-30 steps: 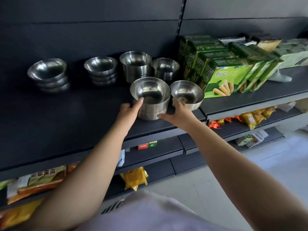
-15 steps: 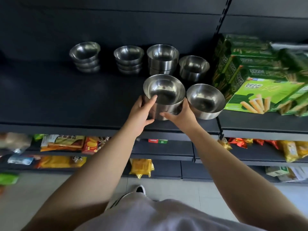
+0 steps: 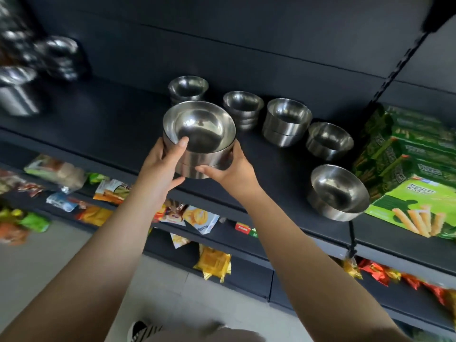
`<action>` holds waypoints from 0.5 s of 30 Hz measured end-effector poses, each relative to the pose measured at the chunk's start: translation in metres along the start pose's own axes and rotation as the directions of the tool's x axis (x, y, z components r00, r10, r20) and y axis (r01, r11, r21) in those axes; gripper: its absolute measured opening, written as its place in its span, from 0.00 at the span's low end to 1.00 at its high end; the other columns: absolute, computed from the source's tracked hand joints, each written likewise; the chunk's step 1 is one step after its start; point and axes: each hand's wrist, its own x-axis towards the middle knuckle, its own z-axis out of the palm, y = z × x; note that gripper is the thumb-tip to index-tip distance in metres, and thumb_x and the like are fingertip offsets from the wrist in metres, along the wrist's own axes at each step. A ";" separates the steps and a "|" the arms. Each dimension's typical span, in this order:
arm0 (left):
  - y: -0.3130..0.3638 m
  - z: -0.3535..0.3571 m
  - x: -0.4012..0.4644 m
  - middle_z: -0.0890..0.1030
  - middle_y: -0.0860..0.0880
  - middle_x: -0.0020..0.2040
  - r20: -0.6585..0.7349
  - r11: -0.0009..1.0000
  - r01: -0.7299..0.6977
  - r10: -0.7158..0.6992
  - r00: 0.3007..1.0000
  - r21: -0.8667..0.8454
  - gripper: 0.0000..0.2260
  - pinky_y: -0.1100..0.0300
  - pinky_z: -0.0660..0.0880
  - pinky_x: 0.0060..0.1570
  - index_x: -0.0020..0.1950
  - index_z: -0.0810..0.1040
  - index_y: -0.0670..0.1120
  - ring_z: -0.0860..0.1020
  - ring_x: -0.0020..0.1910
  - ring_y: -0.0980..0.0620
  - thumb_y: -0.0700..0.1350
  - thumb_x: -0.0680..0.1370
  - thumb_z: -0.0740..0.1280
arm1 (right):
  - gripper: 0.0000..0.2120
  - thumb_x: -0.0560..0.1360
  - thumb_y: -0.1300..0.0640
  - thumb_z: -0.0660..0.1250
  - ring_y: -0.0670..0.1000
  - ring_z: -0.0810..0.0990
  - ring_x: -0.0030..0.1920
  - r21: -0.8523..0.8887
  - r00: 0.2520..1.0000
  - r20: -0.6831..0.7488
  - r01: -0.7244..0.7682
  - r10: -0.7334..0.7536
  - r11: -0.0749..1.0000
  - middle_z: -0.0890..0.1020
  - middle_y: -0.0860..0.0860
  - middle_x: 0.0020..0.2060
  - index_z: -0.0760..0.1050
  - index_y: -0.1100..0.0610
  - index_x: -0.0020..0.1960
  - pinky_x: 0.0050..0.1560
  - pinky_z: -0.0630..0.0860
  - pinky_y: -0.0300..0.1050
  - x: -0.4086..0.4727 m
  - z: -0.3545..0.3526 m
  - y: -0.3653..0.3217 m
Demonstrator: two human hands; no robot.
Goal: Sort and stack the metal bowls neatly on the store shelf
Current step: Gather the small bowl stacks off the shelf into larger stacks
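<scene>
While we hold the nested bowl stack (image 3: 200, 141) between both hands above the front part of the dark shelf (image 3: 103, 124), its top bowl sits empty and shiny, with at least one more bowl nested beneath it; we cannot tell whether its base touches the shelf. Our left hand (image 3: 162, 166) wraps the stack's left wall, thumb hooked over the rim and into the top bowl, fingers curled under the base. Our right hand (image 3: 232, 169) cups the right wall, thumb lying across the front of the lower bowl, fingers closed around the far side. Both forearms reach up and forward from the bottom of the view.

Behind the held stack we count four more groups of bowls along the back: a flared stack (image 3: 188, 88) partly hidden behind our stack, a second flared stack (image 3: 243, 107) just right of it, a straight-walled stack (image 3: 286, 122), and a smaller straight-walled stack (image 3: 329, 140). Nearer the front edge, well right of our hands, a single flared bowl group (image 3: 339, 192) stands alone, empty inside. All visible bowls hold nothing.

Just right of that group lie green snack boxes (image 3: 414, 169), piled several deep. Blurred metal containers (image 3: 17, 90) show at the far left. Lower shelves carry many bright snack packets (image 3: 201, 217).
</scene>
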 end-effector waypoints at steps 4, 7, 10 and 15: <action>0.012 -0.065 -0.001 0.68 0.52 0.71 -0.136 0.998 -0.034 0.026 0.990 -0.061 0.27 0.49 0.72 0.59 0.71 0.65 0.54 0.69 0.67 0.51 0.57 0.74 0.66 | 0.40 0.68 0.49 0.75 0.50 0.68 0.68 -0.027 0.990 0.121 0.078 -0.074 0.997 0.71 0.50 0.68 0.58 0.53 0.72 0.57 0.64 0.36 0.014 0.057 -0.037; 0.025 -0.124 -0.002 0.68 0.53 0.70 -0.229 0.996 -0.067 0.051 0.972 -0.063 0.27 0.50 0.73 0.58 0.71 0.65 0.55 0.69 0.65 0.53 0.58 0.74 0.66 | 0.40 0.68 0.49 0.75 0.45 0.69 0.64 -0.016 0.973 0.190 0.137 -0.131 0.990 0.71 0.48 0.67 0.58 0.52 0.72 0.55 0.65 0.35 0.021 0.111 -0.071; 0.037 -0.189 -0.003 0.70 0.52 0.69 -0.299 0.993 -0.097 0.074 0.951 -0.063 0.29 0.53 0.75 0.53 0.70 0.67 0.55 0.71 0.65 0.52 0.60 0.71 0.68 | 0.38 0.67 0.49 0.75 0.44 0.69 0.60 0.009 0.954 0.246 0.175 -0.172 0.985 0.72 0.46 0.63 0.59 0.51 0.71 0.53 0.66 0.35 0.025 0.168 -0.104; 0.072 -0.287 -0.005 0.76 0.54 0.63 -0.376 0.983 -0.182 0.159 0.913 -0.028 0.24 0.49 0.76 0.54 0.63 0.73 0.57 0.76 0.60 0.54 0.63 0.70 0.68 | 0.40 0.67 0.47 0.75 0.47 0.69 0.65 0.043 0.917 0.292 0.273 -0.273 0.961 0.71 0.47 0.66 0.59 0.50 0.72 0.57 0.66 0.36 0.036 0.253 -0.170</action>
